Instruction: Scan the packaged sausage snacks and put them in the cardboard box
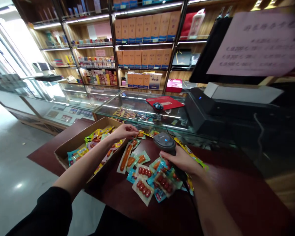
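Observation:
My right hand point(185, 160) is wrapped around a dark grey barcode scanner point(165, 141) with a small blue light on top; its head is over the packets. My left hand point(124, 132) reaches past the cardboard box point(72, 144), its fingers pinched together at the edge of a small sausage packet point(140, 134). Below that hand lies a long clear packet with one sausage point(125, 158). Packets of small red sausages point(143, 187) and blue wrappers form a loose pile on the dark red table point(113, 196). The box holds many colourful snack packets point(95, 137).
A glass display counter point(137, 111) runs along the table's far side, carrying a red mouse pad point(173, 103) and a mouse point(158, 106). At right stands a black till point(201, 108) with a monitor and paper sign point(250, 46). Lit shelves hold boxes point(147, 28).

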Demonstrator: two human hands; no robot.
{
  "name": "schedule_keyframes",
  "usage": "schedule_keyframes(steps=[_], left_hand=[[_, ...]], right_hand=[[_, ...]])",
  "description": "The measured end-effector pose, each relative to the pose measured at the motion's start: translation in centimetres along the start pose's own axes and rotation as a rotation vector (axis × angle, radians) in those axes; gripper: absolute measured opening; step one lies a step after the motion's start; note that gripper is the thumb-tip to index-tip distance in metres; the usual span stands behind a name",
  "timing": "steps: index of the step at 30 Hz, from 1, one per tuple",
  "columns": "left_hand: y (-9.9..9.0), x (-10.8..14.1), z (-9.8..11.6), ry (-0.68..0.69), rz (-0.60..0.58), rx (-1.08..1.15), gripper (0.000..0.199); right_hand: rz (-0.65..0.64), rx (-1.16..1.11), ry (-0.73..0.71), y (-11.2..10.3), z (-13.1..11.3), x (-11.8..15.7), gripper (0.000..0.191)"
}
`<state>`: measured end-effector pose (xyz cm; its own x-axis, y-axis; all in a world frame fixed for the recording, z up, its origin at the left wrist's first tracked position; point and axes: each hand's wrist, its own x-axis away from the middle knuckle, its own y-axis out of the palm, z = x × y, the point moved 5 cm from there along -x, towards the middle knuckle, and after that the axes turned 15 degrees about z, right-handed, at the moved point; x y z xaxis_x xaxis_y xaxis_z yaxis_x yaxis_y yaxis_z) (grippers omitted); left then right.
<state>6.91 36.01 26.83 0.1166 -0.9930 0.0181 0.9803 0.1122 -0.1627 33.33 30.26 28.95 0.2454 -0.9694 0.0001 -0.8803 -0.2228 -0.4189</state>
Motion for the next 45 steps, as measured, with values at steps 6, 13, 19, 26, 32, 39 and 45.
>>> schedule_keyframes(steps=[6,13,19,26,32,39,45], left_hand=[[8.0,-0.9,-3.7,-0.072,-0.347,-0.159,0.023],[8.4,0.0,-6.8,-0.013,-0.478,-0.455,0.027],[7.7,0.3,-7.1,0.184,-0.441,-0.648,0.046],[8.5,1.4,-7.0,0.288,-0.420,-0.886,0.040],[6.9,-0.3,-5.5,0.187,-0.452,-0.691,0.020],[4.4,-2.6,-4.2,-0.027,-0.231,-0.132,0.040],[4.0,-2.7,-2.9,0.007,-0.228,0.021,0.049]], right_hand=[[0.020,-0.045,0.053,-0.3,1.3,-0.2,0.027],[-0.006,-0.046,0.112,-0.4,2.0,-0.3,0.024],[-0.007,-0.099,0.179,-0.1,2.4,-0.5,0.025],[-0.044,-0.091,0.176,0.3,2.4,-0.6,0.023],[-0.052,-0.094,0.161,0.8,2.9,-0.7,0.024],[-0.093,-0.118,0.173,2.1,2.7,-0.6,0.029],[-0.101,-0.098,0.108,2.4,2.9,-0.4,0.032]])
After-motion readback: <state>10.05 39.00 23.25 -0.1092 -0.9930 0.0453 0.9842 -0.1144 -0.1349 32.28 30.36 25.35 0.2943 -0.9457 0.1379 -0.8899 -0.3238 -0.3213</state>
